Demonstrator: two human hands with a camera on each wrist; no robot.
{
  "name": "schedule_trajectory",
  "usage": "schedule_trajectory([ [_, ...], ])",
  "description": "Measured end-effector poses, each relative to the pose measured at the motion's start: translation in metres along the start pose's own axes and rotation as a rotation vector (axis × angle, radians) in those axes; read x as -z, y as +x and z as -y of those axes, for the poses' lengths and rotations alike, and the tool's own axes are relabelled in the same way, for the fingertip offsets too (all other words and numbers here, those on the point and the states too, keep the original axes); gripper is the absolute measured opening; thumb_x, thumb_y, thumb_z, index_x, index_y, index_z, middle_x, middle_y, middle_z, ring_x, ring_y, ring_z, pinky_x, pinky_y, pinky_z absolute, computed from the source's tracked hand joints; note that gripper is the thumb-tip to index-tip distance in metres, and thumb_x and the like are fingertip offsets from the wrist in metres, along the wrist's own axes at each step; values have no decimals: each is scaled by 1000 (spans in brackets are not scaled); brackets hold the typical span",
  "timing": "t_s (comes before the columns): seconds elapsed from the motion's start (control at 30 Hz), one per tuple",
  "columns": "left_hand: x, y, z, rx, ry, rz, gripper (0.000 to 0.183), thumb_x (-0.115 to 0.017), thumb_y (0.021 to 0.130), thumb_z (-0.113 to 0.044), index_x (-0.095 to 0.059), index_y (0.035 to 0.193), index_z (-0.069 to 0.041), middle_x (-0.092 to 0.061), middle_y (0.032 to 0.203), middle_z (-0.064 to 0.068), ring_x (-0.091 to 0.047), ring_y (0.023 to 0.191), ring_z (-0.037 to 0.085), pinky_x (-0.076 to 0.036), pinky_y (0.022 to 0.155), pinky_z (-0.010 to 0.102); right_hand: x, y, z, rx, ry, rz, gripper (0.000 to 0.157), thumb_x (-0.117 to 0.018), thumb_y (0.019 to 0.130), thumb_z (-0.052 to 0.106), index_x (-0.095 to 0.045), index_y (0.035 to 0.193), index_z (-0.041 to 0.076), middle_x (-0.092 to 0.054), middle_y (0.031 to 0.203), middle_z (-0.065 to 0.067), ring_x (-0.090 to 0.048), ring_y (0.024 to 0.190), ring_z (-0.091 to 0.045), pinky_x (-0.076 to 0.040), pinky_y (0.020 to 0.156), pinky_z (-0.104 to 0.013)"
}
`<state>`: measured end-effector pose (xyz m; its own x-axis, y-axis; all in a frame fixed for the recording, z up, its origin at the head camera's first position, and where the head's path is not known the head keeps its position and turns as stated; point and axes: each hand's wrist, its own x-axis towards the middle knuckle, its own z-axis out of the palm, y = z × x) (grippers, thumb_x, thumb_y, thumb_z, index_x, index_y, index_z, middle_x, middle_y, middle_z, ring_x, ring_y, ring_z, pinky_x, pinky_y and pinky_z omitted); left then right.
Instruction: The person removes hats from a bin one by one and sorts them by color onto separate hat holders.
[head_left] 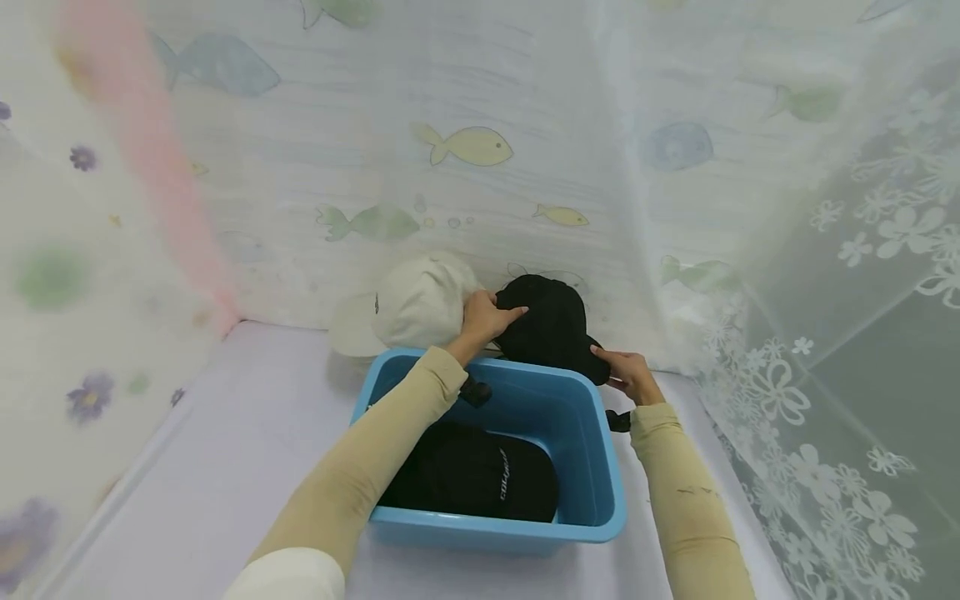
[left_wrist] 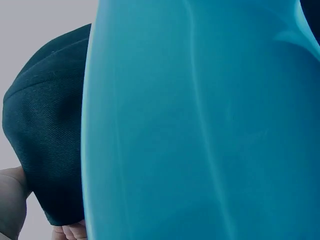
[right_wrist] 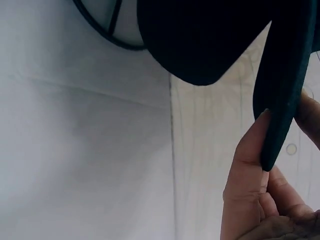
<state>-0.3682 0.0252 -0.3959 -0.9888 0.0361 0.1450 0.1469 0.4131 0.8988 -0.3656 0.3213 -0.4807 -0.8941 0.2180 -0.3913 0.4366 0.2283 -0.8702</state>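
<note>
A black baseball cap (head_left: pixel 543 321) is held between both hands behind the blue bin. My left hand (head_left: pixel 482 319) grips the cap's left edge, beside a cream cap (head_left: pixel 427 304). At the other side, my right hand (head_left: pixel 628 372) pinches the brim (right_wrist: pixel 287 100), thumb on one face and fingers on the other. In the left wrist view the black cap (left_wrist: pixel 50 115) shows partly, the bin wall (left_wrist: pixel 150 125) covering the rest. Another black cap (head_left: pixel 465 475), with white lettering, lies inside the blue bin (head_left: pixel 585 454).
The bin stands on a pale sheet (head_left: pixel 262 483). Behind it rises a white curtain (head_left: pixel 360 150) printed with fish. Sheer netting with white flowers (head_left: pixel 847 500) hangs at the right. Small dark objects show at the bin's back rim and right side.
</note>
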Motion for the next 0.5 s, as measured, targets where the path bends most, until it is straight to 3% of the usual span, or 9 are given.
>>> schedule_trajectory([
  [0.07,0,-1,-2,-31,-2,-7,69,-79,90,-24,-18,58,-19,-12,54,-7,-10,45,6,-14,45,21,0,0,-2,-7,28,-7,72,-72,95,39,-50,143,-9,-61,117,-9,-61,90,-11,-59,85,-27],
  [0.13,-1,-2,-2,-38,18,3,67,-78,91,-24,-19,58,-17,-12,54,-6,-11,45,7,-14,46,21,0,-3,-3,-3,31,-6,71,-68,98,39,-47,146,-9,-60,126,-14,-62,93,-12,-58,79,-22],
  [0.2,-2,-3,-1,-15,54,22,59,-76,93,-27,-28,60,-15,-20,55,-4,-19,47,9,-19,47,23,1,-7,-1,16,33,-2,71,-60,102,39,-40,150,-9,-54,138,-21,-62,101,-15,-58,83,-22],
  [0.27,-2,-4,-2,20,85,49,46,-72,96,-29,-43,68,-6,-36,61,5,-35,53,16,-31,52,27,3,-13,3,57,-2,-4,71,-52,105,39,-33,153,-10,-50,142,-22,-59,105,-15,-56,94,-27],
  [0.33,-1,-7,-4,60,112,89,37,-67,99,-32,-59,94,4,-58,85,15,-57,74,24,-48,67,30,7,-21,12,110,-58,5,72,-45,108,40,-27,155,-11,-52,131,-22,-54,105,-17,-49,108,-37],
  [0.37,2,-9,-7,78,114,117,43,-64,101,-33,-60,113,8,-62,105,21,-61,92,30,-52,80,34,10,-25,17,137,-90,6,72,-43,108,40,-26,155,-12,-55,116,-19,-53,98,-19,-45,112,-41],
  [0.43,10,-14,-14,100,97,182,62,-60,103,-35,-46,142,11,-51,141,27,-56,124,38,-51,101,44,16,-36,30,185,-165,33,75,-40,109,42,-20,156,-12,-52,120,-23,-53,110,-27,-35,119,-51],
  [0.47,14,-17,-18,106,95,218,70,-58,103,-37,-37,150,10,-42,152,28,-50,133,41,-48,107,48,19,-42,36,204,-200,52,76,-39,109,43,-17,157,-12,-50,125,-27,-51,119,-33,-31,120,-54],
  [0.5,19,-19,-22,104,104,244,73,-58,103,-38,-33,152,10,-46,147,28,-55,126,39,-49,105,48,22,-49,43,219,-227,75,78,-38,109,44,-12,158,-11,-44,137,-33,-45,131,-40,-26,122,-57],
])
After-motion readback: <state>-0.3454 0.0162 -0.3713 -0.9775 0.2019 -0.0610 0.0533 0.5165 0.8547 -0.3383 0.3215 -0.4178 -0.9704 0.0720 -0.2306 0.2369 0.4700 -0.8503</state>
